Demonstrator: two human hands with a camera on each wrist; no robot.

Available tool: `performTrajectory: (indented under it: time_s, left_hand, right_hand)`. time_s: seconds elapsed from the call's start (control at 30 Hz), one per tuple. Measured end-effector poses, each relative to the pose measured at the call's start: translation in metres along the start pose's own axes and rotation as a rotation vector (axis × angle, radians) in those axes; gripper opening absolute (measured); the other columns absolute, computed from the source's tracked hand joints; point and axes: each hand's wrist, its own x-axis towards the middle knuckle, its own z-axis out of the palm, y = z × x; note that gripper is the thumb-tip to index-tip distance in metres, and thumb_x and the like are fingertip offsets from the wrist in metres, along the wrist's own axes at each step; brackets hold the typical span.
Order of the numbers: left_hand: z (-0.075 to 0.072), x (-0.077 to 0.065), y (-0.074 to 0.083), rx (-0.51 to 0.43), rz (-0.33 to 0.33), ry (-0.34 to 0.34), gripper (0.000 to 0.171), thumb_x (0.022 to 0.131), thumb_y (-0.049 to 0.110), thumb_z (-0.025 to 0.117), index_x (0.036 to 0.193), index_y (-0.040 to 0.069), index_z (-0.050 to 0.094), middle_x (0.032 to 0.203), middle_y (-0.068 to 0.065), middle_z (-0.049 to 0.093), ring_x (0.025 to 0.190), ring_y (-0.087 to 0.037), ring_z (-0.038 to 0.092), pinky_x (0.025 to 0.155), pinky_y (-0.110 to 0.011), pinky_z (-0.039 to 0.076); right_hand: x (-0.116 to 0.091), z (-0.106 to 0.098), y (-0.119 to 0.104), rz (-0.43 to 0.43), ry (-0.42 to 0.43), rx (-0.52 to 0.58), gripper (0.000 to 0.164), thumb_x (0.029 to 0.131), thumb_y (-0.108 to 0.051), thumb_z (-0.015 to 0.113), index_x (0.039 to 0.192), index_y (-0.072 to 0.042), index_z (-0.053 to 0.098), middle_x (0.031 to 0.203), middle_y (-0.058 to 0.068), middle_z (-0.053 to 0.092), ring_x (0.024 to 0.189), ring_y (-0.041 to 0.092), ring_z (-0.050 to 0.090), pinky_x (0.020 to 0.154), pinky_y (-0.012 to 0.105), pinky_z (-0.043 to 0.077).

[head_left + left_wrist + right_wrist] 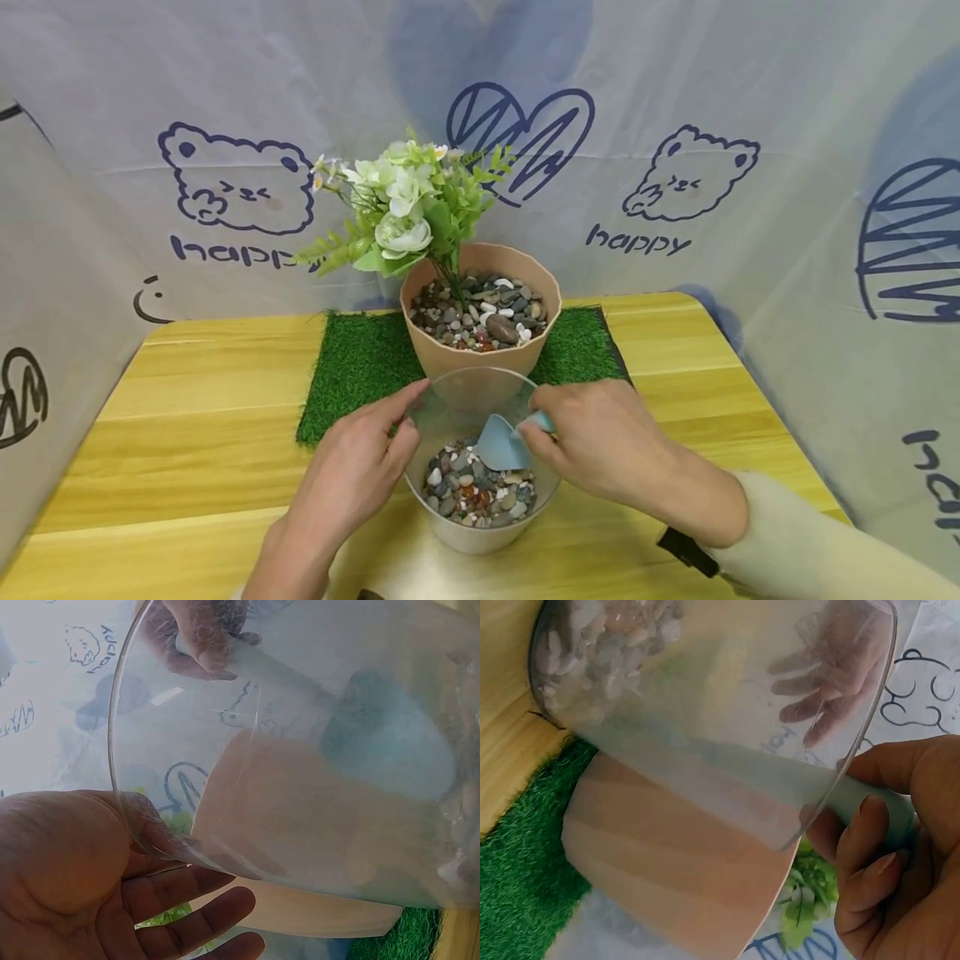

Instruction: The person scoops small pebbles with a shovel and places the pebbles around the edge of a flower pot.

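Note:
My right hand (600, 433) grips the handle of a light blue hand trowel (504, 446), fingers curled round it at the right rim of a clear plastic bucket (480, 540). The blade points down inside the bucket, right at the pebbles (467, 492), which are grey, white and orange. In the right wrist view the handle (780, 772) shows through the bucket's wall. My left hand (360, 462) rests against the bucket's left rim. Its fingers (202, 922) are spread and fairly straight in the left wrist view, some lying outside the wall.
Behind the bucket, a peach-coloured flowerpot (480, 362) filled with pebbles stands on a green turf mat (352, 383). White artificial flowers (405, 196) with green leaves rise from it. The wooden table (187, 450) is backed by a printed cloth (600, 50).

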Motion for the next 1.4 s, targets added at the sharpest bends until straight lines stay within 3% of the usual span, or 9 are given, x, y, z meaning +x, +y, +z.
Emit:
performTrajectory:
  time_s: [0.17, 0.33, 0.5, 0.73, 0.9, 1.03, 1.17, 1.3, 1.4]
  left_hand:
    - [0.000, 0.001, 0.001, 0.000, 0.016, 0.007, 0.050, 0.103, 0.018, 0.056, 0.151, 0.030, 0.059, 0.140, -0.002, 0.070, 0.093, -0.021, 0.068, 0.066, -0.032, 0.050]
    - [0.000, 0.001, 0.001, 0.011, 0.009, 0.007, 0.050, 0.103, 0.018, 0.055, 0.152, 0.030, 0.059, 0.141, -0.002, 0.070, 0.097, -0.021, 0.068, 0.074, -0.036, 0.054]
    - [0.000, 0.001, 0.001, 0.009, 0.005, -0.001, 0.051, 0.103, 0.019, 0.055, 0.152, 0.030, 0.058, 0.140, -0.003, 0.070, 0.094, -0.021, 0.068, 0.072, -0.037, 0.054]
    - [-0.001, 0.001, 0.000, 0.014, 0.008, 0.002, 0.050, 0.103, 0.019, 0.055, 0.152, 0.029, 0.058, 0.141, -0.003, 0.070, 0.102, -0.022, 0.069, 0.087, -0.046, 0.059]
    - [0.001, 0.001, 0.000, 0.016, 0.016, 0.005, 0.050, 0.103, 0.019, 0.056, 0.152, 0.029, 0.058, 0.140, -0.004, 0.070, 0.098, -0.022, 0.069, 0.081, -0.042, 0.058]
    - [0.001, 0.000, -0.001, 0.013, 0.024, 0.007, 0.050, 0.103, 0.019, 0.057, 0.152, 0.029, 0.058, 0.139, -0.003, 0.071, 0.093, -0.019, 0.068, 0.080, -0.041, 0.058]
    - [0.000, 0.000, 0.000, -0.001, 0.023, -0.006, 0.051, 0.103, 0.018, 0.057, 0.152, 0.029, 0.058, 0.139, -0.003, 0.071, 0.076, -0.013, 0.061, 0.065, -0.031, 0.050]
    - [0.000, 0.001, -0.001, -0.013, 0.020, -0.017, 0.051, 0.102, 0.017, 0.056, 0.152, 0.028, 0.057, 0.137, -0.003, 0.072, 0.062, -0.011, 0.050, 0.054, -0.028, 0.044]
    - [0.000, 0.001, -0.002, -0.009, 0.023, -0.007, 0.051, 0.102, 0.017, 0.056, 0.152, 0.028, 0.058, 0.137, -0.004, 0.072, 0.067, -0.011, 0.055, 0.056, -0.028, 0.045]
  right_hand:
    - [0.005, -0.002, -0.009, 0.008, -0.065, -0.076, 0.038, 0.095, -0.033, 0.072, 0.067, -0.023, 0.049, 0.053, -0.012, 0.037, 0.045, 0.006, 0.034, 0.041, 0.024, 0.031]
    - [0.010, 0.000, -0.013, -0.039, -0.070, -0.109, 0.041, 0.094, -0.029, 0.072, 0.064, -0.022, 0.043, 0.053, -0.011, 0.034, 0.044, 0.006, 0.033, 0.041, 0.024, 0.031]
    - [0.013, -0.002, -0.011, -0.063, -0.107, -0.066, 0.037, 0.093, -0.030, 0.077, 0.068, -0.021, 0.051, 0.057, -0.012, 0.043, 0.047, 0.005, 0.038, 0.044, 0.023, 0.035]
    - [0.022, -0.007, -0.002, -0.123, -0.186, -0.039, 0.023, 0.094, -0.030, 0.079, 0.079, -0.020, 0.065, 0.069, -0.011, 0.060, 0.054, 0.005, 0.050, 0.046, 0.024, 0.038]
    - [0.024, -0.011, 0.001, -0.093, -0.277, 0.035, 0.018, 0.094, -0.033, 0.078, 0.083, -0.023, 0.069, 0.074, -0.014, 0.066, 0.059, 0.003, 0.055, 0.052, 0.026, 0.043]
    - [0.023, -0.007, 0.003, -0.053, -0.285, 0.110, 0.013, 0.095, -0.034, 0.076, 0.089, -0.023, 0.074, 0.074, -0.014, 0.069, 0.060, 0.002, 0.056, 0.055, 0.027, 0.046]
    - [0.024, -0.007, 0.004, -0.020, -0.308, 0.195, 0.011, 0.096, -0.032, 0.075, 0.096, -0.022, 0.078, 0.075, -0.014, 0.069, 0.059, 0.000, 0.053, 0.058, 0.027, 0.048]
    - [0.025, -0.011, 0.005, -0.037, -0.341, 0.283, 0.008, 0.096, -0.030, 0.075, 0.093, -0.023, 0.078, 0.071, -0.017, 0.063, 0.057, 0.000, 0.048, 0.059, 0.025, 0.046]
    - [0.026, -0.014, 0.006, -0.064, -0.365, 0.325, 0.008, 0.097, -0.028, 0.075, 0.090, -0.025, 0.076, 0.068, -0.018, 0.058, 0.056, 0.000, 0.045, 0.058, 0.024, 0.043]
